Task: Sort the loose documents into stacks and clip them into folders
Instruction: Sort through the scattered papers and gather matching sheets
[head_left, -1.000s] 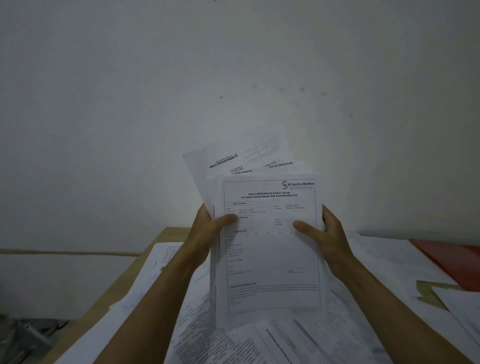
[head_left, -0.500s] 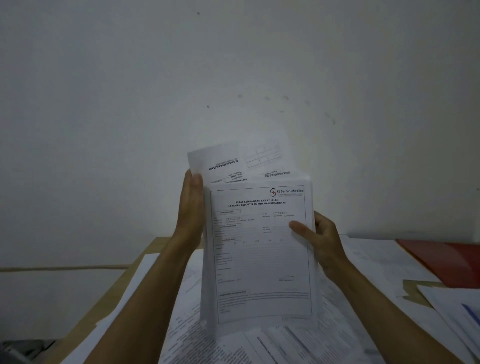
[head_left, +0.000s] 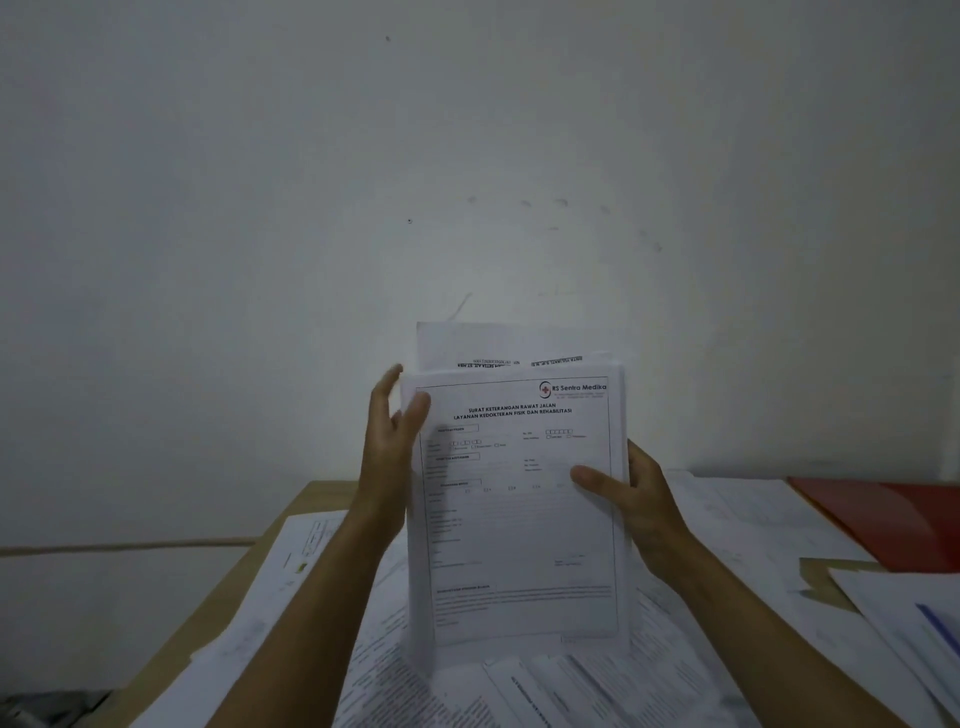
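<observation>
Two hands hold one upright stack of white printed forms (head_left: 514, 514) at frame centre, above loose white papers (head_left: 597, 686) spread on the light wooden table (head_left: 311, 496). Right hand (head_left: 636, 506) at 3 o'clock of the stack grips its edge, thumb across the front sheet; left hand (head_left: 387, 441) at 9 o'clock has straight fingers against the upper left edge. Red flat folder (head_left: 893, 519) lies at 3 o'clock on the table, well apart.

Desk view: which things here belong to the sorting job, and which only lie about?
Job: stack of forms, gripped by right hand, left hand at its edge; loose sheets on desk; red folder.
Lying about: dark clutter beside desk.
</observation>
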